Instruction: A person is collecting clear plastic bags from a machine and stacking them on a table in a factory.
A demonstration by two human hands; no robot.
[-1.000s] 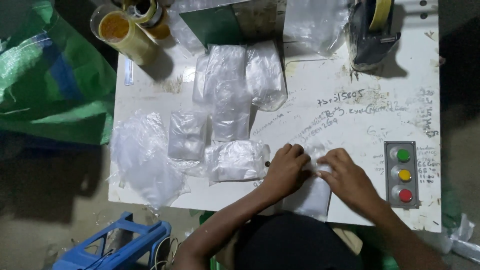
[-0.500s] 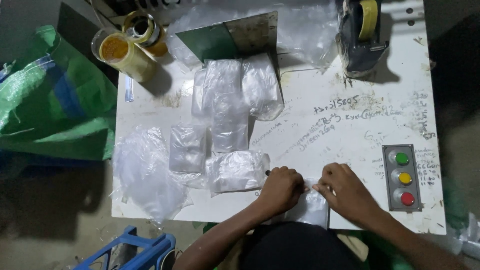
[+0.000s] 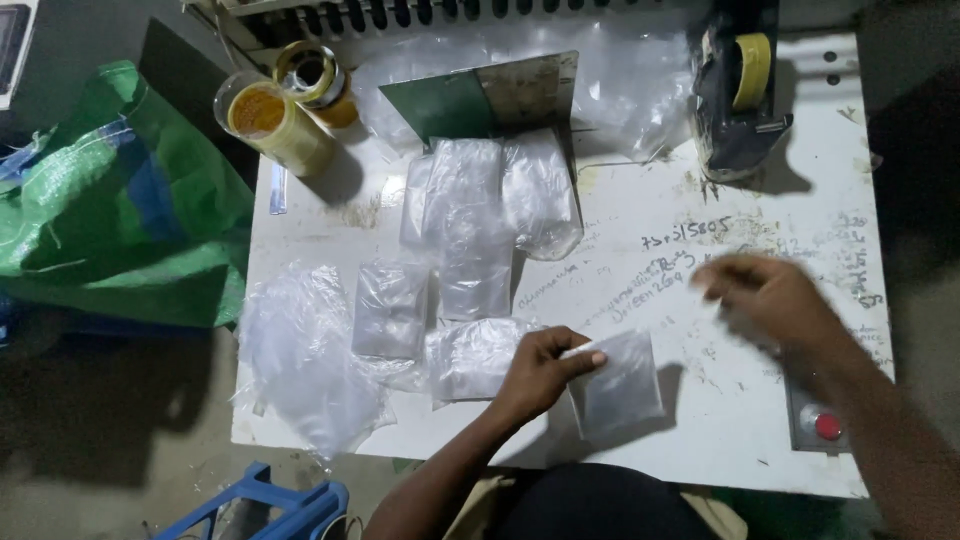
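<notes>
Two hands are at work over a scuffed white table [image 3: 640, 420] in the single head-worn view. Half a second ago both hands pressed together on one small clear bag at the near edge; now they have parted. The left hand [image 3: 540, 368] keeps the small clear plastic bag [image 3: 618, 380], thumb and fingers closed on its upper left corner, the pouch lying flat on the table just right of the knuckles. The right hand [image 3: 770, 300] has lifted off and swung to the far right, well apart from the bag, above the handwritten scrawl on the tabletop; it is motion-blurred, so whether its fingers are spread or curled cannot be told, though it appears to carry nothing. The two-handed handling of this pouch looks finished, with the left hand alone now in charge of it.

Left of the held bag lie more clear bags: a row of filled pouches [image 3: 470, 230] in the middle of the table and a loose heap of plastic film [image 3: 300, 350] at the near left edge. At the far side stand a tape dispenser [image 3: 740, 90] and yellow tape rolls [image 3: 275, 120]. A red push button [image 3: 827, 427] shows at the near right, partly under the right forearm. A green woven sack [image 3: 120, 200] slumps beside the table, left.
</notes>
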